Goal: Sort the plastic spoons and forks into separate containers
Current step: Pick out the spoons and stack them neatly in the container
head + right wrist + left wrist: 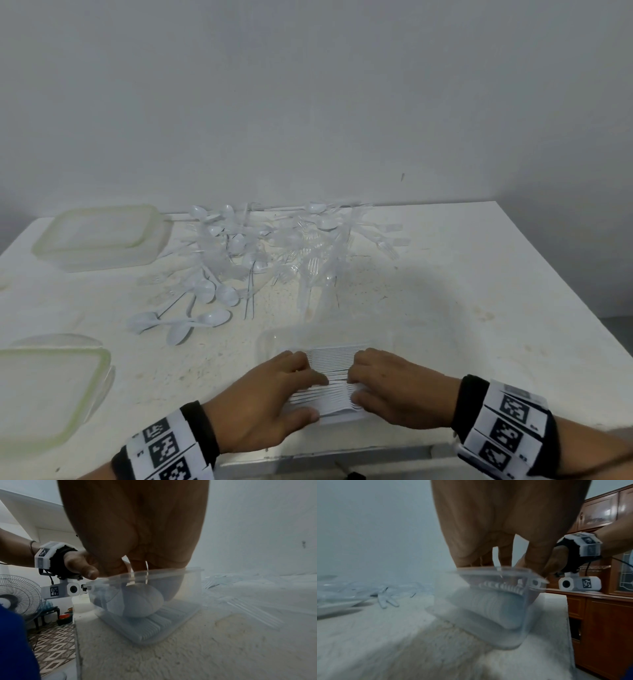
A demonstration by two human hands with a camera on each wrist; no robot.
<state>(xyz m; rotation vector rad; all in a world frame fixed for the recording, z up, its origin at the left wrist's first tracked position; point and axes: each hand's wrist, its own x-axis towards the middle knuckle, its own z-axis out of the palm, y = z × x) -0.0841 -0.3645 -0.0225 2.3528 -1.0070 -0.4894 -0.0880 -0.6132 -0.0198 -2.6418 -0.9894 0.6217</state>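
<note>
I stand at a white, speckled table [462, 291] set against a bare grey-white wall [308, 85]. My left wrist view shows a reddish wooden cabinet [607, 615] past the table's end; my right wrist view shows a standing fan [18, 595] and a patterned tile floor [53, 642].

Three containers are on the table: a lidded green-rimmed container [102, 236] at 10 o'clock, another green-rimmed container [48, 387] at 8 o'clock, and a clear open container [329, 342] at 6 o'clock, right in front of me. Inside that one lies a neat stack of white spoons [329, 380], too many and too tightly packed to count, their long axes running from 9 to 3 o'clock, with the bowls toward 3 o'clock.

At 12 o'clock sprawls a loose pile of spoons and forks [274, 246], pointing every way; I cannot count them. About five spoons lie at its near-left edge.

My left hand [274, 404] and right hand [394, 387] both reach into the clear container, fingers curled over the two ends of the stack and thumbs against its near side, gripping it between them.
</note>
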